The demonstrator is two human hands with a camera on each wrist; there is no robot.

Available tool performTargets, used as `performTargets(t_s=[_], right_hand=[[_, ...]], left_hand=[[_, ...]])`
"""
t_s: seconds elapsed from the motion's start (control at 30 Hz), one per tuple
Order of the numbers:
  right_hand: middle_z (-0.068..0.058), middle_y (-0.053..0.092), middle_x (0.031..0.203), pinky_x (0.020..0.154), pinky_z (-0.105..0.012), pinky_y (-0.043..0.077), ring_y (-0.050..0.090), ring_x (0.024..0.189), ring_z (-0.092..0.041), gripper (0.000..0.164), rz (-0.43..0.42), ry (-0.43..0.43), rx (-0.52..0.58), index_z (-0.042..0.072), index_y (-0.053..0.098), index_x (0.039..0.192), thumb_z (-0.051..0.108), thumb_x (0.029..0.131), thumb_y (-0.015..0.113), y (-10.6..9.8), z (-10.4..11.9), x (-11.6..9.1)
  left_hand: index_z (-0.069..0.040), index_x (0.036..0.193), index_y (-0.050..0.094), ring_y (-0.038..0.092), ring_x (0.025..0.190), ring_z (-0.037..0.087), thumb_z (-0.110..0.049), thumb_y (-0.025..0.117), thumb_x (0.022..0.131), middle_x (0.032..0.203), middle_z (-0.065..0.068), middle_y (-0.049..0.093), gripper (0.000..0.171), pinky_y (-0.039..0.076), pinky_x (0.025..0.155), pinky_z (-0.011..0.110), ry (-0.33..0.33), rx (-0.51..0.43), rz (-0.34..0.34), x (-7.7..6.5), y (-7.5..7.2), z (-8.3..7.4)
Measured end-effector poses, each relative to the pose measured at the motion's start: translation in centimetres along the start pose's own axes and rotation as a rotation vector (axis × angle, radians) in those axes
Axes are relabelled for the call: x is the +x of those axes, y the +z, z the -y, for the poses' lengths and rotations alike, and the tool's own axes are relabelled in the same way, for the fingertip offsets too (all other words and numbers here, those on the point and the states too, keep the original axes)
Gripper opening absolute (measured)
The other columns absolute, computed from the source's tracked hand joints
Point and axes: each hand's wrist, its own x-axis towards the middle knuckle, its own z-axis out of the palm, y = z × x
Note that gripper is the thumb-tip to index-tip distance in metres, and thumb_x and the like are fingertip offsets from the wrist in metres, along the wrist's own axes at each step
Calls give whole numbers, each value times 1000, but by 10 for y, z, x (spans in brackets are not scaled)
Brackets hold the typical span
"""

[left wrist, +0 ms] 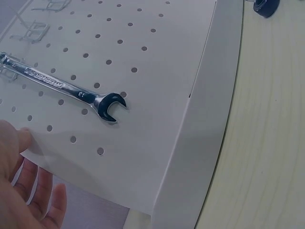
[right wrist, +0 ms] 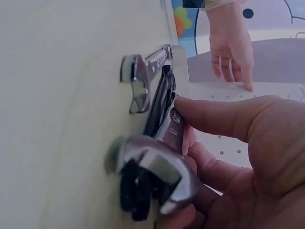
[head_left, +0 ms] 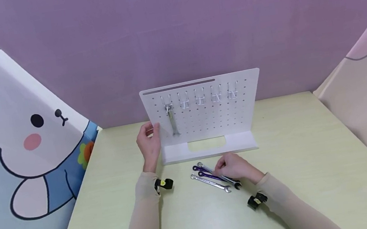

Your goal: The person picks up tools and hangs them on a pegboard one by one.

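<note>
My left hand (head_left: 149, 143) holds the left edge of a white pegboard (head_left: 205, 123), thumb on the front face and fingers behind. From the leftmost hook hangs a silver combination wrench (head_left: 173, 123), its open end (left wrist: 112, 106) pointing down. On the table before the board, my right hand (head_left: 234, 166) pinches a silver combination wrench (right wrist: 175, 131) between thumb and fingers. It lies over dark purple wrenches (head_left: 209, 175), partly hidden by the hand. Another silver wrench (head_left: 209, 181) lies on the near side of the pile.
Several more wire hooks (head_left: 216, 97) line the upper part of the board to the right of the hung wrench. The board's base (head_left: 242, 141) stands on a pale wooden table (head_left: 292, 135). A purple cloth (head_left: 193, 25) rises behind, and a cartoon-printed cloth (head_left: 19, 150) hangs at left.
</note>
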Motion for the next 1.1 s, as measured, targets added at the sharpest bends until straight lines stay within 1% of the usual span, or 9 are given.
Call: performTargets(t_s=[0.13, 0.27, 0.43, 0.63, 0.73, 0.97, 1.1], right_hand=[[1, 73, 78, 64, -27, 48, 55, 66, -11, 13, 17, -11, 25, 10, 79, 88, 23, 92, 81, -2, -2, 0], [0, 74, 82, 65, -27, 48, 56, 69, -12, 14, 27, 2, 37, 10, 79, 90, 24, 93, 80, -4, -3, 0], [0, 74, 88, 71, -30, 51, 61, 78, -15, 14, 24, 23, 40, 10, 78, 93, 24, 95, 78, -4, -3, 0], [-1, 77, 95, 81, -33, 57, 67, 88, -15, 12, 14, -1, 49, 8, 80, 101, 19, 96, 77, -3, -7, 2], [-1, 78, 97, 82, -32, 58, 69, 88, -14, 13, 27, -21, 53, 7, 80, 104, 16, 97, 76, -3, -9, 3], [-1, 78, 95, 78, -30, 56, 66, 83, -13, 12, 52, -41, 40, 7, 81, 103, 16, 98, 74, -3, -11, 3], [-2, 78, 95, 78, -31, 55, 65, 83, -13, 14, 64, -67, 64, 5, 80, 105, 16, 99, 73, -4, -12, 3]], left_hand=[[-4, 119, 74, 68, 103, 32, -28, 72, 102, 116, 17, 75, 29, 54, 86, 37, 1, 5, 1, 0, -1, -1], [-4, 120, 74, 68, 104, 32, -28, 72, 103, 117, 17, 75, 29, 54, 86, 37, -3, 7, 4, -1, -1, -1], [-4, 119, 74, 68, 104, 33, -27, 73, 102, 116, 18, 75, 28, 53, 85, 36, -3, 3, 0, 0, -1, -1], [-4, 119, 74, 69, 105, 34, -27, 73, 102, 116, 18, 75, 29, 54, 86, 37, -3, 1, 1, 0, -1, 0], [-4, 119, 73, 69, 106, 34, -28, 73, 102, 116, 17, 75, 29, 54, 87, 38, -7, 5, 4, 0, -1, 0], [-4, 119, 73, 69, 106, 34, -28, 73, 102, 116, 18, 75, 30, 54, 86, 38, 0, 3, 8, 0, -2, 0], [-4, 120, 73, 68, 105, 33, -27, 72, 103, 117, 17, 75, 29, 54, 86, 39, 1, 3, 11, 0, -1, 0]])
